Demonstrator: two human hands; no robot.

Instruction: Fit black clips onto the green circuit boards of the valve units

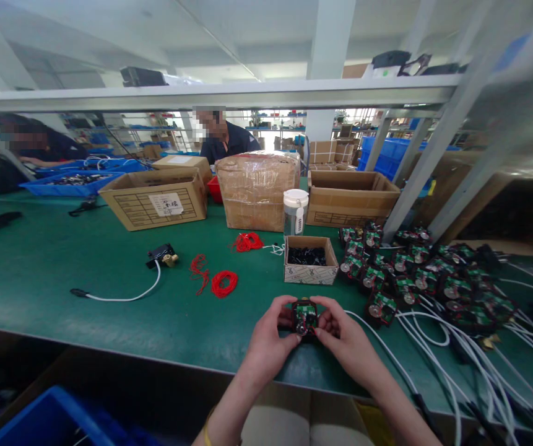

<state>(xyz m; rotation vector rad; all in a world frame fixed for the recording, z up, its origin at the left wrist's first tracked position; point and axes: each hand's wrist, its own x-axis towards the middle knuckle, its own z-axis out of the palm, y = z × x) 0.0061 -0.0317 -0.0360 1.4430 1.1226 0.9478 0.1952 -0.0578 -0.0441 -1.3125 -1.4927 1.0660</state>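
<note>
Both my hands hold one small black module with a green circuit board (304, 317) just above the near edge of the green table (62, 272). My left hand (268, 337) grips its left side with curled fingers. My right hand (343, 334) pinches its right side. A white cable runs from the module off to the right. Behind my hands stands a small open cardboard box of black parts (310, 259). To the right lies a pile of several similar green-board modules (410, 272) with white cables (447, 341).
Red wire loops (223, 283) and a loose black part on a white cable (161, 255) lie left of centre. A white-lidded jar (295, 212) and cardboard boxes (157, 198) stand behind. Two other people sit across the table. A blue bin (47, 418) sits below the table edge.
</note>
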